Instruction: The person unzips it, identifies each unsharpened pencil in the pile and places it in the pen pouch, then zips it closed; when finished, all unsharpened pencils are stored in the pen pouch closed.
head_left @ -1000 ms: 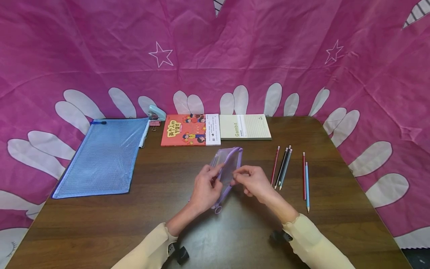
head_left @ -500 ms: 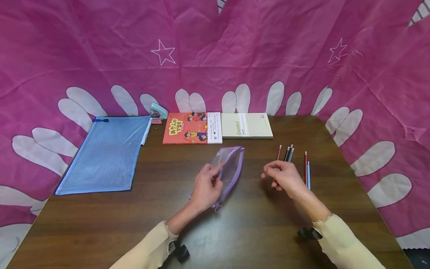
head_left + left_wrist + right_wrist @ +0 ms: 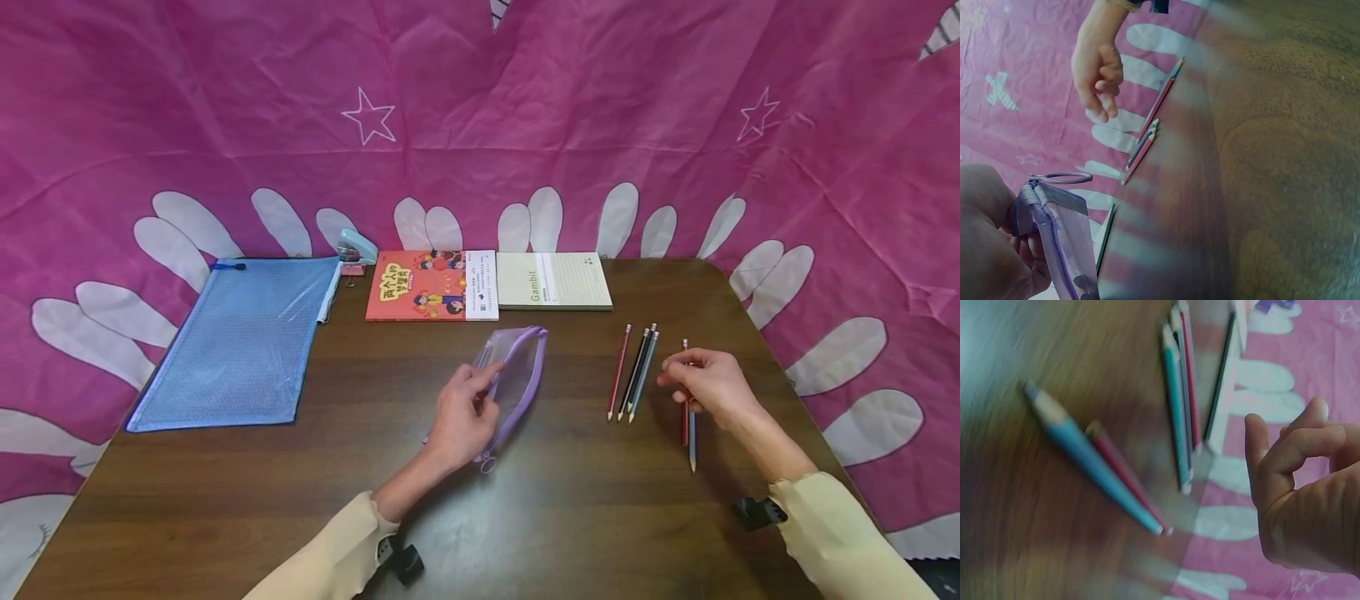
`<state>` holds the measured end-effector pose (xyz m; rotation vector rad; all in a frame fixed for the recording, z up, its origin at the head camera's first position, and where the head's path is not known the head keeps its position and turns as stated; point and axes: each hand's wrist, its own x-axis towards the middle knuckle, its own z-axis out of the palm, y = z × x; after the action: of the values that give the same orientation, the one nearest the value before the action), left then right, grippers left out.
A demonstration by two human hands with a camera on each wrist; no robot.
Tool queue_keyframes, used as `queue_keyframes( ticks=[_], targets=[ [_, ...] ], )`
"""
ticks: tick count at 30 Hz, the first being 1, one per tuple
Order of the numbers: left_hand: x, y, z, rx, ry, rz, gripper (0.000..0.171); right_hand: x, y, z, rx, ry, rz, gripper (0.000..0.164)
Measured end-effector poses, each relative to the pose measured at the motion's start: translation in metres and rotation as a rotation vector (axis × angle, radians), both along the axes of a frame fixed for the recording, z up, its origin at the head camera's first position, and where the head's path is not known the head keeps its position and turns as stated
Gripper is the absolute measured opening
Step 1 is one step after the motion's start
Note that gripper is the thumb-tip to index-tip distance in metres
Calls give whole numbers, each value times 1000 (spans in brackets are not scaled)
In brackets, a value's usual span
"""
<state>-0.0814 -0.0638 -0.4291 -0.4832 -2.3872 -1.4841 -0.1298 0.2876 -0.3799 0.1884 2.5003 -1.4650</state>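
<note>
My left hand (image 3: 461, 417) grips a purple see-through zip pouch (image 3: 522, 379) by its left side. The pouch's zipped edge gapes, and a ring pull (image 3: 1063, 179) hangs at its near end. Some slim items show faintly inside it. Over at the right, my right hand (image 3: 711, 387) hovers with loosely bent fingers and nothing between them. Beneath it a red pencil (image 3: 684, 432) and a blue pencil (image 3: 692, 454) lie side by side, partly covered by the hand in the head view. In the right wrist view the blue pencil (image 3: 1088, 456) lies apart from the fingers.
Left of the right hand lies a group of several pencils, among them a red pencil (image 3: 618, 375). A red book (image 3: 416, 287) and a pale notepad (image 3: 573, 283) lie at the back. Farther left are a blue mesh zip folder (image 3: 240, 350) and a light-blue stapler (image 3: 360, 246).
My right hand has left the pouch's edge and travelled right, past the pencil group, to above the red and blue pair. My left hand keeps its grip; the pouch's opening has widened.
</note>
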Motion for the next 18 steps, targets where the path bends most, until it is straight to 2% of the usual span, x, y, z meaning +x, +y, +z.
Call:
queue_keyframes(
  ticks=[8,18],
  targets=[
    [-2,1,1,-6,27,8,52,-5,22,-6,85,-19,0,37],
    [1,-1,1,-1,15,24,52,-9,32,-11,187,-33,9,36]
  ],
)
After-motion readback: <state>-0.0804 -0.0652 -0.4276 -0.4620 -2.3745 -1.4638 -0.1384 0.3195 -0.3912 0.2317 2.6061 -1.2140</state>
